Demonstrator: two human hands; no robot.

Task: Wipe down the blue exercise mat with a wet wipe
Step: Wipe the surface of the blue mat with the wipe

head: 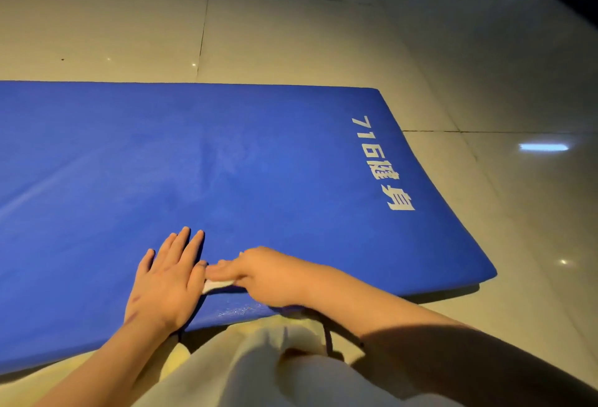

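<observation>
— What is seen, taken from the largest thing down?

— A glossy tiled floor (291, 37) is seen all around, with bright lights mirrored in it. The blue exercise mat (226, 164) is laid flat on it and runs off the left edge of the view; its right end is seen whole, and its near edge is just in front of the person's lap.

— And nearer the camera?

— A pale garment (259, 361) is seen at the bottom, with a dark cord (326, 332) hanging on it. White lettering (382, 164), beginning "716", is printed along the mat's right end.

— How are the hands placed?

— The left hand (165, 280) is spread flat, palm down, on the mat near its front edge; nothing is held in it. The right hand (265, 277) is brought in from the right, and its fingers are stretched almost straight towards the left hand, touching it or nearly so.

— Where is the wet wipe?

— The wet wipe (216, 285) is pressed onto the mat under the right fingers. Only a small white strip is shown, between the two hands. Whether the thumb is tucked beneath it cannot be told.
</observation>
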